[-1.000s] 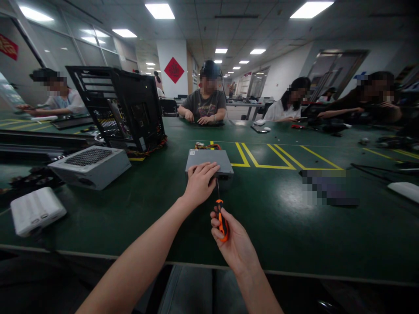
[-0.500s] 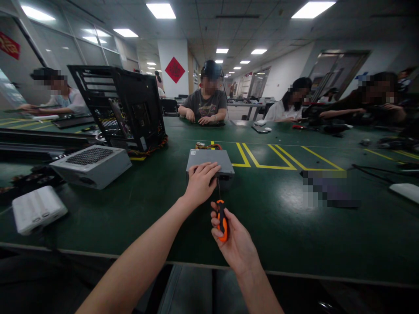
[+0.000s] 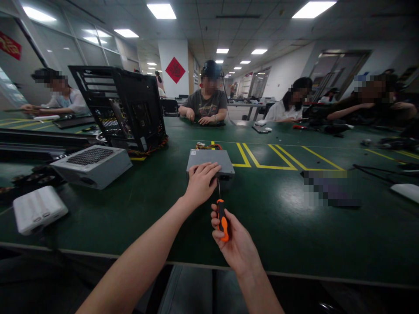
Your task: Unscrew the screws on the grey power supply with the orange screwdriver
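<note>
A grey power supply unit rests on the green table straight ahead, with a bundle of coloured cables at its far side. My left hand lies on its top and near edge, fingers stretched out flat. My right hand is wrapped round the orange-and-black handle of a screwdriver. The shaft points away from me to the near face of the unit, just below the left fingertips. Whether the tip sits in a screw cannot be made out.
At the left stand a second power supply, a white power bank and an open black computer case. Yellow tape lines cross the table. A blurred-out flat object lies at right. Across the table a person works; others sit on both sides.
The screwdriver handle has turned slightly in my right hand. My left hand and the power supply stay where they were. At the far right, a person has shifted their arms.
</note>
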The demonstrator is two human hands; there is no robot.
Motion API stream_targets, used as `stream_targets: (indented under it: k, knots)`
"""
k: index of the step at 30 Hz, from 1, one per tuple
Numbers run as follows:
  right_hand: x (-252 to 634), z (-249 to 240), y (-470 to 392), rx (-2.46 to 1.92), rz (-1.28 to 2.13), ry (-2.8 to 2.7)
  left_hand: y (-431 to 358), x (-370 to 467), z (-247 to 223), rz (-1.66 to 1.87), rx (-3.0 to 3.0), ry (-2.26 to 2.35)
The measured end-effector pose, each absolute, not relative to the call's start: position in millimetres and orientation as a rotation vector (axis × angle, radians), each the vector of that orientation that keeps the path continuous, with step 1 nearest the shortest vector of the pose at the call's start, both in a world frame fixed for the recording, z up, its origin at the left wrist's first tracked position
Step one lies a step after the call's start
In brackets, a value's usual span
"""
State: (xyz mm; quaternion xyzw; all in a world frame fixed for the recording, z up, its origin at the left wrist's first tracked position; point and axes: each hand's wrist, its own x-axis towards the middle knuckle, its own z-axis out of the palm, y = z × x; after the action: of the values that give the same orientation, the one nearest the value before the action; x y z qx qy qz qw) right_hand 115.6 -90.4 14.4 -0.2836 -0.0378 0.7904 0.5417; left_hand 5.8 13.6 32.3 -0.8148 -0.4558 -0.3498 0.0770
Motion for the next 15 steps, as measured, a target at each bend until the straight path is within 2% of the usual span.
stream_targets:
  k: [8, 15]
  knots:
    - [113.5, 10.5, -91.5, -0.650, 1.760, -0.132, 13.3, 5.6, 32.3, -1.033, -2.434, -1.381]
    - [114.2, 15.8, -90.3, -0.678, 1.817, -0.039, 14.4, 5.8, 31.1, -1.030, -2.434, -1.377]
